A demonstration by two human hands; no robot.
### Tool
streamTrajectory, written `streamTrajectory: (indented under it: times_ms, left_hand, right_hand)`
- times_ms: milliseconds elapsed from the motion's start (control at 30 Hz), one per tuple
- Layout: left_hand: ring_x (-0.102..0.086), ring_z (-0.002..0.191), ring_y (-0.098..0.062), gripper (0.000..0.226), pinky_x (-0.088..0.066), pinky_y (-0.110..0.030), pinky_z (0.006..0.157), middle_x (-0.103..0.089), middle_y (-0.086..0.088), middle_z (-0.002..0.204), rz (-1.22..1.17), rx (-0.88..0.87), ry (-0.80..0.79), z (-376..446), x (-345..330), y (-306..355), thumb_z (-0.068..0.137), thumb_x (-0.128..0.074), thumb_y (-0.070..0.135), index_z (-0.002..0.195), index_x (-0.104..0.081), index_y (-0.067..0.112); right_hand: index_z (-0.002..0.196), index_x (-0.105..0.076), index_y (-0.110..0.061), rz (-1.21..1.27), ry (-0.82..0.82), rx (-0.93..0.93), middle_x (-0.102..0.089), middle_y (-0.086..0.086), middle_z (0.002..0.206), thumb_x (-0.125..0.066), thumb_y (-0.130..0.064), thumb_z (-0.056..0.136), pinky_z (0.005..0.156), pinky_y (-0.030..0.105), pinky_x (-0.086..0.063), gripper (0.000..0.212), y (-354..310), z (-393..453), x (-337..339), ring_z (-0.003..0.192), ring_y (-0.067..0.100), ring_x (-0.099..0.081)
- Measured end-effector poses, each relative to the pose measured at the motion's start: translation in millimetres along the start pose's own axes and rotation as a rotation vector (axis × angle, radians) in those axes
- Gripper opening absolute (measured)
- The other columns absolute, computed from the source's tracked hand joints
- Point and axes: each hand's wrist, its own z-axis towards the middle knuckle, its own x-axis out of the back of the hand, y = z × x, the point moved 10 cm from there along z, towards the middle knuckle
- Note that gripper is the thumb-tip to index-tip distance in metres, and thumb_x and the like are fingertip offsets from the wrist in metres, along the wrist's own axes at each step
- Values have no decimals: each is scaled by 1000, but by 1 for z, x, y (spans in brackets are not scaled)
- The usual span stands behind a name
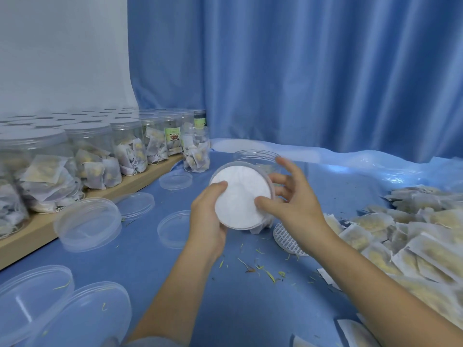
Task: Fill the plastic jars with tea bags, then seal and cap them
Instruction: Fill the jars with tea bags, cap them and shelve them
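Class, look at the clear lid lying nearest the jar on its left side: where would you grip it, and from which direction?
Grip the clear lid across its raised rim, thumb opposite fingers, coming from above. It lies flat on the blue sheet with its open side apparently up, so only the rim offers a hold.

Head view, single camera: worn on the person's head, wide-angle, facing forward and down. Close range over the blue-covered table (140, 249); both forearms enter from the bottom edge, hands near frame centre. Upper half takes in the blue curtain (313, 71) behind the table. Straight lines bow toward the edges. No second view; nothing shared.
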Motion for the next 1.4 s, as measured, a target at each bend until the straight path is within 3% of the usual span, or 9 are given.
streamTrajectory:
  times_ms: [133,300,467,533,667,800,1000,1167,1400]
  left_hand:
    - [-62,82,-21,12,-46,-31,71,-68,-7,93,165,-92,-15,0,-10,9,89,-55,13,94,-66,15]
    - [-57,93,-13,52,-48,-31,86,-57,-8,119,300,-273,149,11,-3,23,73,-73,37,116,-52,18]
    - [-30,137,-16,122,-32,-36,110,-21,2,152,586,-173,-7,36,-16,-17,49,-81,56,147,-11,32]
    - [-31,137,-15,133,-34,-35,108,-17,3,155,688,-160,-32,39,-19,-36,48,-90,44,147,-2,35]
    - [-50,120,-19,100,-47,-32,94,-46,-3,137,783,-237,-2,44,-7,-51,55,-89,31,136,-32,21]
    - [-55,113,-16,75,-49,-33,91,-57,0,121,711,-239,-51,48,0,-53,57,-88,29,119,-47,18]
    - [-58,103,-8,66,-49,-27,85,-61,7,112,677,-228,-77,52,1,-55,57,-88,29,109,-48,25]
    - [-56,82,10,57,-41,-4,65,-61,15,97,680,-226,-92,54,1,-55,56,-88,30,97,-48,31]
    - [-49,62,-4,53,-41,-14,56,-55,2,72,655,-202,-81,55,1,-56,53,-87,25,84,-45,18]
  right_hand:
    - [110,-62,-1,271,-188,-271,-65,28,94,-60,-5,85,58,40,-44,25,18,-4,-19,68,35,-59]
    - [100,-68,-18,383,-14,-58,-73,-3,88,-55,1,87,74,27,-52,26,-15,13,17,86,17,-65]
    - [105,-64,-42,-336,223,437,-63,-37,99,-58,-8,90,81,-2,-36,37,-75,22,54,94,-19,-55]
    - [115,-65,-30,-618,122,474,-65,-23,110,-55,-1,88,81,-5,-30,41,-78,40,32,99,-12,-55]
    - [130,-52,-35,-959,-265,341,-43,-1,146,-52,-11,91,103,14,-24,46,-44,71,-17,135,10,-37]
    - [132,-43,-49,-849,-384,269,-39,-7,148,-57,-48,84,115,27,-20,49,-29,69,-27,139,5,-28]
    - [118,-56,-51,-990,-250,356,-47,-7,143,-57,-53,82,105,10,-15,36,-23,75,-21,136,6,-34]
    - [116,-54,-58,-948,-149,294,-51,-11,139,-53,-58,81,108,17,-25,35,-17,72,-15,133,4,-38]
    - [128,-53,-39,-1378,147,265,-61,8,113,-32,-57,93,92,38,-37,44,-15,66,-41,114,29,-49]
